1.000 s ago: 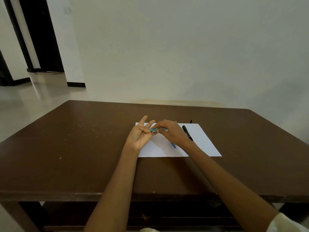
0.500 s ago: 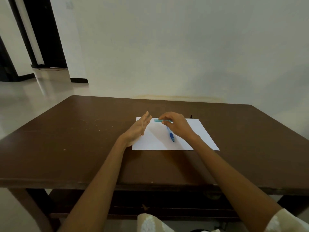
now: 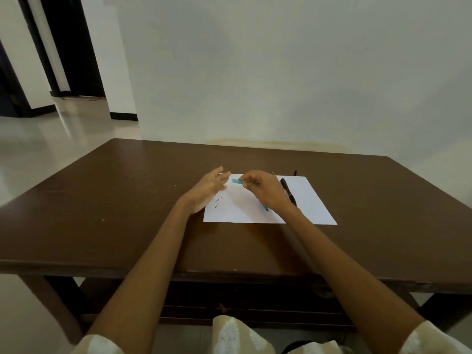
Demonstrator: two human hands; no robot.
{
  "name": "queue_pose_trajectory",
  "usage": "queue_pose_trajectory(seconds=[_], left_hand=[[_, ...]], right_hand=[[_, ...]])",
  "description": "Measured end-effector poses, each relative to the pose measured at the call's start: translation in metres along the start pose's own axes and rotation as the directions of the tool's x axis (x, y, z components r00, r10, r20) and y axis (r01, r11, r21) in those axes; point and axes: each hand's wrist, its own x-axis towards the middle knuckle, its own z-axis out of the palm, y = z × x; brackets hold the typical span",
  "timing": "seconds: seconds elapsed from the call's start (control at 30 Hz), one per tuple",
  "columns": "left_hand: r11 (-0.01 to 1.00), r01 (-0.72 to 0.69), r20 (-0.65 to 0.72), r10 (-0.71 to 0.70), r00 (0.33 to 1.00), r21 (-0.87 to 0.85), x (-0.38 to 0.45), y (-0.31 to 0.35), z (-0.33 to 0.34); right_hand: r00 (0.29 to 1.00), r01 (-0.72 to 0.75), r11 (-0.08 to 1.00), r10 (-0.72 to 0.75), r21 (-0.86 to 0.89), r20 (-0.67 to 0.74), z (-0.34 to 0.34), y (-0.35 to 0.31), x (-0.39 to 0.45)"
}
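With my right fingers [image 3: 251, 180] pinching the teal cap [image 3: 237, 182] over the paper [image 3: 306, 205] at 11 o'clock, and my left fingers [image 3: 219, 178] released at its 9 o'clock, I should line it up squarely with the blue pen [image 3: 265, 207] before seating.

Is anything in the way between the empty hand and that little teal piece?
Nothing visible. The left hand is just left of the teal piece, which the right hand pinches; only white paper shows between them.
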Motion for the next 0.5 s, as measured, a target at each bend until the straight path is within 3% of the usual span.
queue_pose_trajectory(seconds=[0.1, 0.17, 0.3, 0.5], left_hand=[[0.989, -0.089, -0.337, 0.125, 0.933, 0.121, 0.000, 0.000, -0.006], [0.945, -0.028, -0.472, 0.188, 0.862, 0.325, -0.002, 0.001, -0.013], [0.717, 0.211, -0.395, 0.097, 0.913, 0.664, -0.007, 0.002, -0.018], [0.547, 0.240, -0.323, 0.058, 0.945, 0.802, -0.002, 0.006, -0.008]], right_hand=[[0.999, -0.028, 0.998, 0.029, 0.065, -0.022, 0.006, 0.000, -0.002], [0.998, -0.047, 0.991, 0.051, 0.124, -0.034, 0.011, -0.002, -0.002], [0.992, -0.076, 0.975, 0.095, 0.208, -0.086, 0.020, -0.006, -0.004], [0.988, -0.063, 0.968, 0.095, 0.243, -0.122, 0.031, -0.007, -0.006]])
